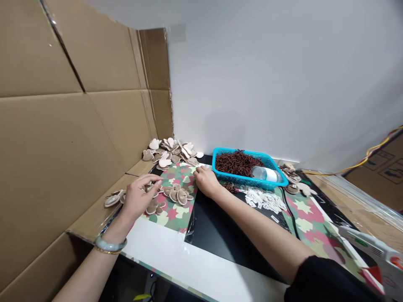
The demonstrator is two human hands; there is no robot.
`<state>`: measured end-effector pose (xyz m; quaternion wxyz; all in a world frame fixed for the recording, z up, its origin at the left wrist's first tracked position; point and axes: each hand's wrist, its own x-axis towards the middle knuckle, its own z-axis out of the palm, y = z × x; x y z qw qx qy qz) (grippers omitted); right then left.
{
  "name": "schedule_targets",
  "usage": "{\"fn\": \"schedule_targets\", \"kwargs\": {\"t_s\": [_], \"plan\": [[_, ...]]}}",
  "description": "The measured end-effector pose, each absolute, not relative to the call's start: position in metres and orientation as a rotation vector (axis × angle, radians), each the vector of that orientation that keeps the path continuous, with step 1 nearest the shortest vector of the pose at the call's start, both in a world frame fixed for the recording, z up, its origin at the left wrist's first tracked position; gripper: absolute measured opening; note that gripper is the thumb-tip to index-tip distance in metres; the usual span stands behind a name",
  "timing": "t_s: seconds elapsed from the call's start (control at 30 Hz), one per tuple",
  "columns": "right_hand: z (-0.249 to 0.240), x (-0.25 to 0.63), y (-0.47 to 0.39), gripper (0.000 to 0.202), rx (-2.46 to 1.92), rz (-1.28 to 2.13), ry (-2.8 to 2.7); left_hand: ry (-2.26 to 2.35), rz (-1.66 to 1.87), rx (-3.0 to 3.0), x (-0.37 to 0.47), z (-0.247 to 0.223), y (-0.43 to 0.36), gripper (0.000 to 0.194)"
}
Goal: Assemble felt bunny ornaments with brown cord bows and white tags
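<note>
My left hand (141,195) is held over several small beige, bunny-head-shaped fabric pieces (179,195) on the camouflage-patterned mat. Its fingers are stretched forward with the thumb just below them, and no object shows between them. Farther forward, my right hand (206,180) is low at the mat's back edge, left of the blue basket. Its fingers curl downward, and whatever they may hold is hidden. A heap of white and beige bunny-shaped pieces (171,151) lies beyond both hands, against the cardboard corner.
The blue basket (252,181) holds brown twisted strips (236,162) and a clear jar with a white label (267,173). White tags (264,200) are heaped before it. A white glue gun (368,243) sits at right. Cardboard (103,126) walls the left side; a black cable (289,214) crosses the mat.
</note>
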<state>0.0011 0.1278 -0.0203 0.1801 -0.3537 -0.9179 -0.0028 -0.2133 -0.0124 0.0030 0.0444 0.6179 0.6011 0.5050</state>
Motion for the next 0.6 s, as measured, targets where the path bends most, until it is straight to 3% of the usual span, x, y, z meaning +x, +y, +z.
{"fn": "schedule_targets", "kwargs": {"t_s": [0.13,0.2,0.33,0.43,0.6], "plan": [[-0.002,0.027,0.092,0.019,-1.036,0.143,-2.335,1.839,1.736,1.81,-0.198,0.01,-0.016,0.016],[0.003,0.05,0.066,0.004,-0.989,0.603,-1.92,1.791,1.74,1.834,-0.179,0.013,-0.02,0.014],[-0.01,0.105,0.017,0.029,-1.025,1.205,-1.37,1.512,1.513,2.036,-0.119,0.008,-0.028,0.011],[-0.032,0.137,-0.006,0.035,-1.151,1.22,-1.244,1.192,1.228,2.251,-0.072,-0.007,-0.031,0.011],[-0.05,0.167,-0.019,0.02,-1.382,0.865,-1.471,0.951,0.902,2.48,-0.025,-0.033,-0.026,0.014]]}}
